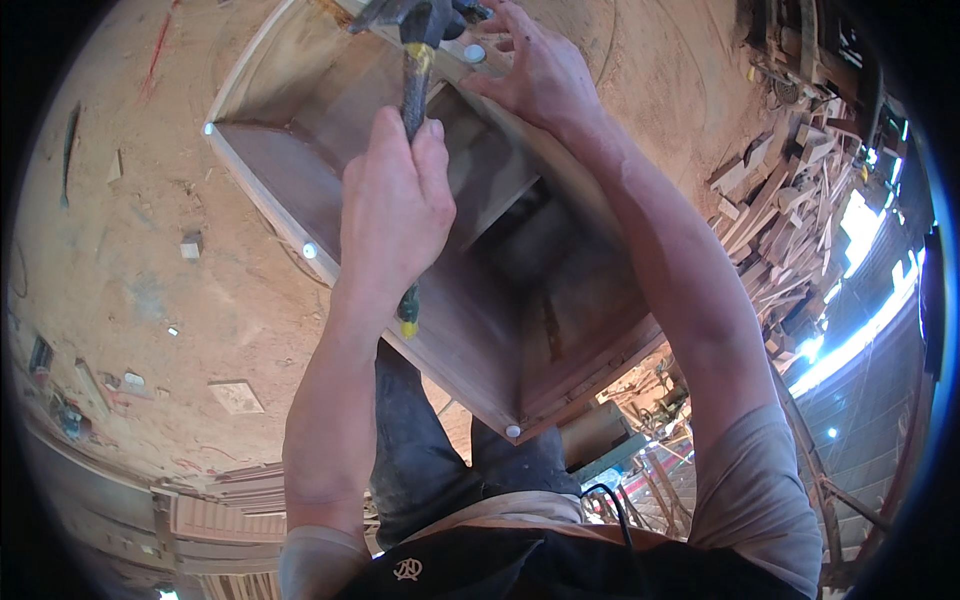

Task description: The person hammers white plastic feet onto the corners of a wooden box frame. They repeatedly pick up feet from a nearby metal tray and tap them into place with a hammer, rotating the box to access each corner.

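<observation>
My left hand (395,195) is closed round the handle of a hammer (417,75), whose dark metal head is at the top of the view. Yellow marks show near the head and at the handle's end. Below it, an open wooden box-like cabinet (470,300) with inner partitions stands tilted across my view. My right hand (545,80) rests at the cabinet's far rim, thumb and curved fingers apart around a round white pad (474,53). Some of its fingertips come close to the hammer head and are partly hidden. More white pads (309,250) sit on the rim's corners and edge.
Sandy, dusty ground (150,280) surrounds the cabinet. Wood offcuts (785,205) are heaped at the right. A flat wood piece (236,397) and a small block (191,246) lie to the left. Stacked boards (225,520) stand at the lower left.
</observation>
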Tool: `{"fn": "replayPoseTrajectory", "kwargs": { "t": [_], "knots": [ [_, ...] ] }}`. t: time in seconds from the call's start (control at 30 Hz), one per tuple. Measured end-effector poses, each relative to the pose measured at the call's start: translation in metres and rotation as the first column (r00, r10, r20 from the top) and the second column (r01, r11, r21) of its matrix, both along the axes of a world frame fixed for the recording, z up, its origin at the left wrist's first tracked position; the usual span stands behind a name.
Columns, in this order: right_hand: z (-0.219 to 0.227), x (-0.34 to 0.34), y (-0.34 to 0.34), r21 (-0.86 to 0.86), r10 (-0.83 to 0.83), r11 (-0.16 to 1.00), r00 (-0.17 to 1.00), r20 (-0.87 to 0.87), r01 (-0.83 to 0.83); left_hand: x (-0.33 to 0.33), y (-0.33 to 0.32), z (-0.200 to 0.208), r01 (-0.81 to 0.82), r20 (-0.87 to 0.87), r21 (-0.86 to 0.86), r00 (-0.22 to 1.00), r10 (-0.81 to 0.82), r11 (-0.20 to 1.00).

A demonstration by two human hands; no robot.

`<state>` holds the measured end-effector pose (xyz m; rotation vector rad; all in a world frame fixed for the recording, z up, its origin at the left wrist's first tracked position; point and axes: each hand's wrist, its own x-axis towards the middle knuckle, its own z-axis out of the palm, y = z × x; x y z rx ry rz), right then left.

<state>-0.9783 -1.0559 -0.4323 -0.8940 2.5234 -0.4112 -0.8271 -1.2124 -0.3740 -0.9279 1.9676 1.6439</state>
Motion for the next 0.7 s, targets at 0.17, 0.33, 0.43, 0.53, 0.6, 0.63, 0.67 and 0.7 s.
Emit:
{"fn": "replayPoseTrajectory", "kwargs": {
  "t": [0.17,0.33,0.43,0.53,0.6,0.63,0.67,0.7],
  "knots": [
    [-0.003,-0.004,-0.002,0.522,-0.122,0.853,0.978,0.172,0.015,0.0,0.003,-0.001,0.069,-0.068,-0.025,0.995,-0.071,0.997],
    [-0.001,-0.006,-0.005,0.534,-0.111,0.845,0.977,0.18,-0.002,-0.002,0.0,0.004,0.082,0.015,-0.023,0.997,-0.082,0.996],
    [0.001,-0.004,-0.008,0.469,-0.098,0.882,0.989,0.112,0.034,-0.005,-0.002,0.007,0.109,0.005,-0.069,0.994,-0.109,0.992],
    [0.0,-0.002,-0.008,0.485,-0.09,0.874,0.989,0.115,0.023,-0.009,-0.002,0.007,0.076,0.031,-0.044,0.997,-0.075,0.996],
    [0.0,0.0,-0.008,0.493,-0.1,0.87,0.987,0.125,0.026,-0.011,-0.003,0.007,0.196,0.044,-0.029,0.98,-0.195,0.98],
    [0.0,0.001,-0.009,0.481,-0.106,0.876,0.987,0.119,0.036,-0.011,-0.004,0.007,0.171,0.03,-0.085,0.985,-0.169,0.982],
    [0.0,0.0,-0.009,0.471,-0.116,0.88,0.988,0.104,0.054,-0.012,-0.005,0.007,0.172,0.016,-0.092,0.985,-0.171,0.981],
    [0.0,0.0,-0.009,0.475,-0.102,0.879,0.988,0.114,0.036,-0.011,-0.006,0.007,0.132,-0.024,-0.13,0.99,-0.137,0.983]
  ]
}}
